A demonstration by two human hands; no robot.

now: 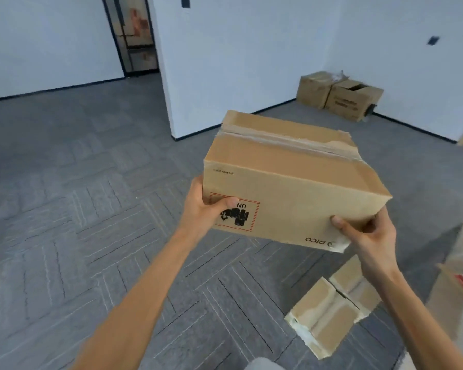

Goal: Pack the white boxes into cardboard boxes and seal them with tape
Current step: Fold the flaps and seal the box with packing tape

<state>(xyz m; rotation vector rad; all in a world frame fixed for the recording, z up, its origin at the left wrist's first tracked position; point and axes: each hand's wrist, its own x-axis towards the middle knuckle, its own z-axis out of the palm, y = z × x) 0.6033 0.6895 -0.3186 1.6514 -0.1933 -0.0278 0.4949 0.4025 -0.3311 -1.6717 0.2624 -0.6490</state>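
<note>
I hold a closed cardboard box [286,180] in the air above the grey carpet, with clear tape running along its top seam. Its printed side faces me upside down, showing a red-bordered label and the word PICO. My left hand [203,209] grips the box's near left corner, thumb on the label. My right hand [364,231] grips the near right lower corner, thumb on the front face. No white boxes show in this view.
Two taped cardboard boxes [332,308] lie on the floor below my right arm. More cardboard [457,284] blurs at the right edge. Two brown boxes [340,94], one open, stand in the far corner. A white pillar [225,62] rises ahead, a doorway [134,36] behind it.
</note>
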